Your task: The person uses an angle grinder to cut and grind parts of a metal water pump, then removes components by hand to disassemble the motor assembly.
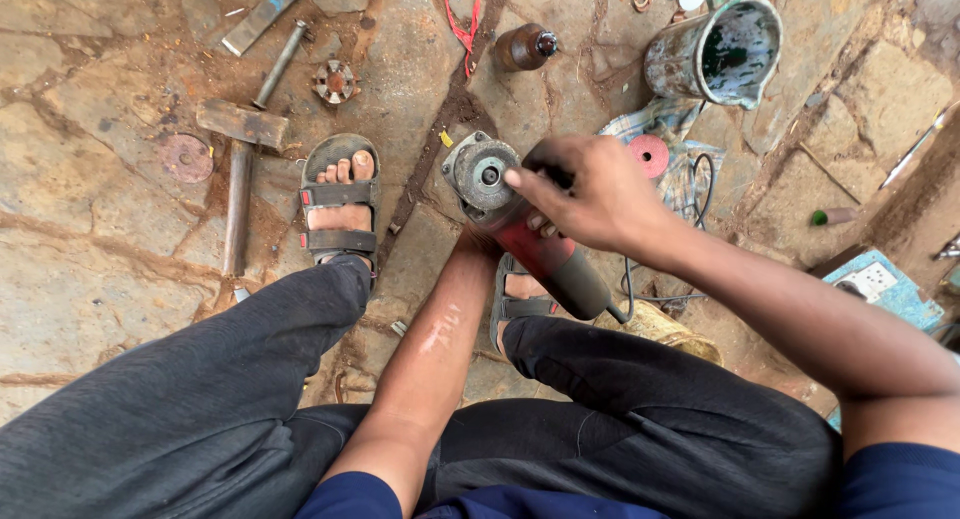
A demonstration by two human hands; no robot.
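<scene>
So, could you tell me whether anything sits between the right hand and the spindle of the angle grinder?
Nothing visible does. The right hand rests on the angle grinder, its fingertip already at the bare spindle. The left hand holds the body from underneath, mostly hidden.

Bare stone floor lies open at far left; the hammer, sandalled foot and metal jug crowd the angle grinder.

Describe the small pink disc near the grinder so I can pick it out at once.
Start at the big paint-stained metal jug at top right. Just below it lies a checked cloth, and the pink disc rests on it, beside the right hand. Unlike the rusty disc on the stone floor by the hammer, it is bright pink.
</scene>
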